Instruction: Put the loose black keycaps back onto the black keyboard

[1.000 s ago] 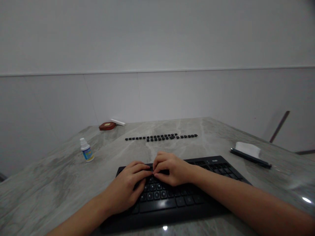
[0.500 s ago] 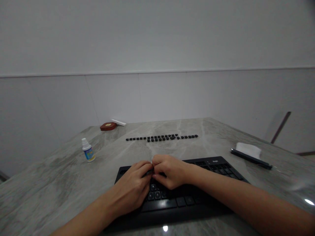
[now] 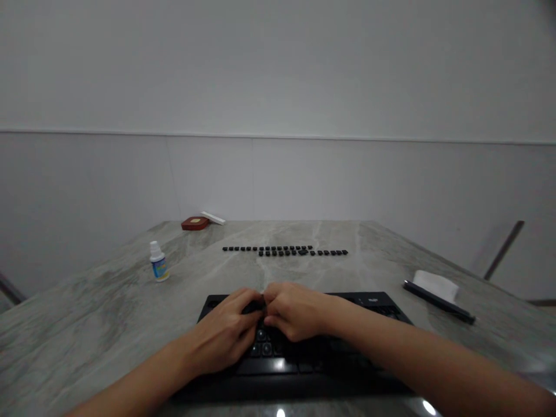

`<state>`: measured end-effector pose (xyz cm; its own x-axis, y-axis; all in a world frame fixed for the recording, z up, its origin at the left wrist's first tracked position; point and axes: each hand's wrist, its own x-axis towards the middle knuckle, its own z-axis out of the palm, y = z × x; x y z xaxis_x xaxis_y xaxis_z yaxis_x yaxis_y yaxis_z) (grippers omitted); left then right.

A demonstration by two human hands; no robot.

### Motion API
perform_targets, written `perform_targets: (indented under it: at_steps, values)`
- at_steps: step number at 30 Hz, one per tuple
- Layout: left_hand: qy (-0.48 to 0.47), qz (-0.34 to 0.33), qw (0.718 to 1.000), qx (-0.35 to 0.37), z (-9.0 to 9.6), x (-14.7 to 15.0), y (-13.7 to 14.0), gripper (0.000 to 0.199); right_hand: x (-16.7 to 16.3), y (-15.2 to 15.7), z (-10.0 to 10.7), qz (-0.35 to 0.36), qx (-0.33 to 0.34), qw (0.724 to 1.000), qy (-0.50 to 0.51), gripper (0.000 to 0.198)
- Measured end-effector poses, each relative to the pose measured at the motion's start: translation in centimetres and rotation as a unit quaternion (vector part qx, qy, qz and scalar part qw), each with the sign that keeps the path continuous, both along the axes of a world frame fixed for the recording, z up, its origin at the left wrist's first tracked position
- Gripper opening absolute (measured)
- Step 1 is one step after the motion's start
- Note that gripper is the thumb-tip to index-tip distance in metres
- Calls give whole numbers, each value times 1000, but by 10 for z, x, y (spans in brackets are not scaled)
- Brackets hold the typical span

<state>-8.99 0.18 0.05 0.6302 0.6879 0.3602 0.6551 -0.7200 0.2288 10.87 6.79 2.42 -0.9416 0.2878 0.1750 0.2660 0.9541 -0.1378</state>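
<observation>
Keyboard on bench, beneath left hand and right hand. Fingers bunched together, meeting above keys; impossible to tell whether gripping anything. Possible key damage from uneven force, or keyboard slip from unsteady bracing.

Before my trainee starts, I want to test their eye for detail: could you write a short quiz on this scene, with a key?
1. True or false: the loose black keys lie on the table, beyond the keyboard.
2. Fill in: of the left hand and the right hand, the one nearer the bottle is the ____.
3. Which of these sits farthest back on the table?
A. bottle
B. keyboard
C. red box

Key: 1. True. 2. Left. 3. C.
</observation>
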Motion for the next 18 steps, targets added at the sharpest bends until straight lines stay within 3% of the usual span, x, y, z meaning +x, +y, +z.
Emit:
perform_targets:
  at_steps: [4, 6, 8, 10, 14, 18]
  values:
    - [-62, 40, 996, -44, -4, -7, 5, 29, 25, 3, -5, 41, -48, 996, 66, 16]
    - [-91, 73, 990, -73, -4, -9, 19, 26, 41, 10, -15, -2, -53, 989, 135, 18]
    - [-96, 139, 981, -97, -2, -9, 44, 23, 53, 17, -26, -72, -42, 976, 200, 19]
    - [-58, 264, 955, -118, 3, -9, 79, 20, 57, 21, -36, -110, -36, 965, 235, 21]
    - [-47, 395, 913, -88, 7, -13, 148, 15, 54, 20, -42, -90, -24, 970, 223, 18]
    - [-70, 470, 878, -54, -8, -20, 177, 21, 54, 17, -41, -92, -16, 969, 227, 18]
